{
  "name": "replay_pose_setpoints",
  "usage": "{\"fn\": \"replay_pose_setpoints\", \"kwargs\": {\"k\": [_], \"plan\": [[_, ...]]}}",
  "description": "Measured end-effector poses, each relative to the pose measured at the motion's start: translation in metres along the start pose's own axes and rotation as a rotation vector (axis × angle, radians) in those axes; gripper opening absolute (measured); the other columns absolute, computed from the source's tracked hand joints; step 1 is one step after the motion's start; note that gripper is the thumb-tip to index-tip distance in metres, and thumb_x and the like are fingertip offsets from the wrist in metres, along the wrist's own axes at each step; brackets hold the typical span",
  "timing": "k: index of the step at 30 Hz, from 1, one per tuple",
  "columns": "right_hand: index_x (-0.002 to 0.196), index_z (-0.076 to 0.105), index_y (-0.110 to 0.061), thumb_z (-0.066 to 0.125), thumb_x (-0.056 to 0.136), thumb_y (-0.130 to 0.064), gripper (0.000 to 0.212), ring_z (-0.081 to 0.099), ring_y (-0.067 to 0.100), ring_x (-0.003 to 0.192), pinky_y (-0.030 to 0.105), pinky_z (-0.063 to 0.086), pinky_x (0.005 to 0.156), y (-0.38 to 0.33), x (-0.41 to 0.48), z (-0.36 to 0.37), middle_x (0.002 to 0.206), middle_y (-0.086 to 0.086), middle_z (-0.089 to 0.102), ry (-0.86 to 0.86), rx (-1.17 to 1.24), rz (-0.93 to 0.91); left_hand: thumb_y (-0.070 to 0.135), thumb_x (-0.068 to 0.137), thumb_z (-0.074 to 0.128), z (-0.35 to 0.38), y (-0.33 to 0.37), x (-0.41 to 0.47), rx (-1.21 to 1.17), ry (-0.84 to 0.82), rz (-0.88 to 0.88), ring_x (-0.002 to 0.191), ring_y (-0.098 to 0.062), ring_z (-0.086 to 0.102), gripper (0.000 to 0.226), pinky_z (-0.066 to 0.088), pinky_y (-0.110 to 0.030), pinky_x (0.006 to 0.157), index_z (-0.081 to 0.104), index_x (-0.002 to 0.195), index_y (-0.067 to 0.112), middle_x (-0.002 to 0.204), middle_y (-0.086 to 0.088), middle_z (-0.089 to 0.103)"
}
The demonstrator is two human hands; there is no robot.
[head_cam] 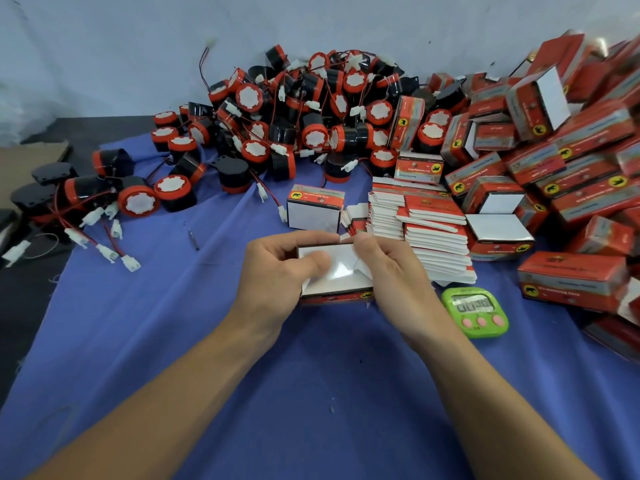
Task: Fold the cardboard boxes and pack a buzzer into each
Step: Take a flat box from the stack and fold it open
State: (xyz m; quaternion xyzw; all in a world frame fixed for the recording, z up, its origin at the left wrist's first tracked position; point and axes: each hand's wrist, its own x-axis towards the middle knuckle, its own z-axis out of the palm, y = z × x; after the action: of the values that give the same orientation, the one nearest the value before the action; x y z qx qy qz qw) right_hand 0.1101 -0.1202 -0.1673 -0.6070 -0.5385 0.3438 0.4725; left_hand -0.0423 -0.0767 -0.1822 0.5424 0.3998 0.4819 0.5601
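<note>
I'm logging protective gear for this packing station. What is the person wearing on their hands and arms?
Nothing visible: the left hand and right hand are bare, no gloves, rings or watch, and both forearms are uncovered, with no sleeve in view.

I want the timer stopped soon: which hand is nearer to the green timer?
Right. The right hand holds the box just to the left of the green timer. The left hand grips the box's other end, farther from it.
</note>
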Motion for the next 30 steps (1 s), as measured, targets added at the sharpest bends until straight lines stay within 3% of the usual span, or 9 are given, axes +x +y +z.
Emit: {"fn": "replay_pose_setpoints", "kwargs": {"k": [5,8,10,13,16,19,24,28,30], "plan": [[0.103,0.066,0.006,0.041,0.108,-0.032,0.045,0.054,0.029,0.079,0.054,0.046,0.077,0.004,0.0,0.002,0.097,0.03,0.061,-0.008,0.003,-0.033,0.007,0.088,0.074,0.001,0.003,-0.002,-0.004,-0.007,0.024,0.08,-0.017,0.077,0.023,0.058,-0.024,0.062,0.086,0.087,0.026,0.091,-0.003,0.081],[0.109,0.076,-0.013,0.043,0.108,-0.025,0.036,0.067,0.021,0.099,0.044,0.05,0.084,0.005,-0.001,0.005,0.101,0.004,0.075,-0.037,0.076,-0.097,0.032,0.087,0.064,0.0,0.003,-0.003,-0.145,0.022,0.004,0.09,-0.026,0.078,0.025,0.061,-0.035,0.064,0.084,0.096,0.02,0.1,-0.008,0.081],[0.118,0.075,-0.021,0.045,0.107,-0.015,0.032,0.066,0.009,0.114,0.024,0.048,0.093,-0.001,0.0,0.008,0.116,-0.008,0.075,-0.014,0.169,-0.207,0.043,0.086,0.06,-0.003,0.002,0.0,-0.154,0.076,0.07,0.103,-0.026,0.076,0.037,0.061,-0.042,0.08,0.082,0.105,0.022,0.11,-0.006,0.079],[0.13,0.068,-0.017,0.056,0.1,-0.01,0.033,0.062,0.016,0.124,0.034,0.048,0.103,-0.004,0.006,0.014,0.128,-0.003,0.07,-0.002,0.222,-0.339,0.05,0.087,0.055,-0.009,-0.001,0.004,-0.172,0.108,0.173,0.117,-0.022,0.07,0.047,0.056,-0.043,0.098,0.074,0.123,0.025,0.125,-0.001,0.075],[0.129,0.07,-0.023,0.069,0.081,-0.001,0.052,0.053,0.012,0.132,0.039,0.045,0.111,0.0,0.006,0.019,0.131,-0.006,0.065,0.089,-0.072,-0.492,0.049,0.086,0.058,-0.013,-0.006,0.009,-0.171,0.043,0.155,0.119,-0.019,0.069,0.06,0.057,-0.034,0.092,0.059,0.141,0.024,0.134,-0.001,0.07],[0.123,0.073,-0.018,0.073,0.076,0.011,0.055,0.053,0.019,0.131,0.036,0.043,0.11,0.012,0.007,0.02,0.121,-0.006,0.071,0.2,-0.455,-0.702,0.038,0.084,0.07,-0.024,-0.009,0.016,-0.04,-0.091,0.18,0.118,-0.02,0.069,0.059,0.058,-0.03,0.09,0.06,0.139,0.022,0.129,0.0,0.073],[0.11,0.079,-0.019,0.073,0.072,0.011,0.049,0.057,0.015,0.116,0.02,0.04,0.102,0.019,0.007,0.019,0.114,-0.005,0.072,0.234,-0.502,-0.572,0.046,0.055,0.085,-0.045,-0.015,0.029,0.556,-0.048,0.155,0.104,-0.003,0.069,0.068,0.059,-0.034,0.087,0.062,0.119,0.044,0.113,0.022,0.073],[0.11,0.078,-0.032,0.066,0.085,0.001,0.042,0.056,-0.004,0.104,0.0,0.036,0.088,0.011,0.019,0.012,0.119,-0.012,0.067,0.308,-0.281,-0.32,0.031,0.049,0.081,-0.049,-0.022,0.032,0.635,-0.004,-0.023,0.098,-0.004,0.069,0.071,0.059,-0.037,0.082,0.062,0.116,0.045,0.105,0.024,0.074],[0.112,0.077,-0.031,0.062,0.089,-0.005,0.038,0.058,0.001,0.106,0.004,0.038,0.089,0.006,0.043,0.001,0.122,-0.008,0.069,0.363,-0.312,-0.242,0.029,0.048,0.08,-0.05,-0.021,0.036,0.632,-0.016,-0.049,0.097,-0.004,0.07,0.071,0.058,-0.033,0.079,0.064,0.115,0.043,0.103,0.025,0.074]]}}
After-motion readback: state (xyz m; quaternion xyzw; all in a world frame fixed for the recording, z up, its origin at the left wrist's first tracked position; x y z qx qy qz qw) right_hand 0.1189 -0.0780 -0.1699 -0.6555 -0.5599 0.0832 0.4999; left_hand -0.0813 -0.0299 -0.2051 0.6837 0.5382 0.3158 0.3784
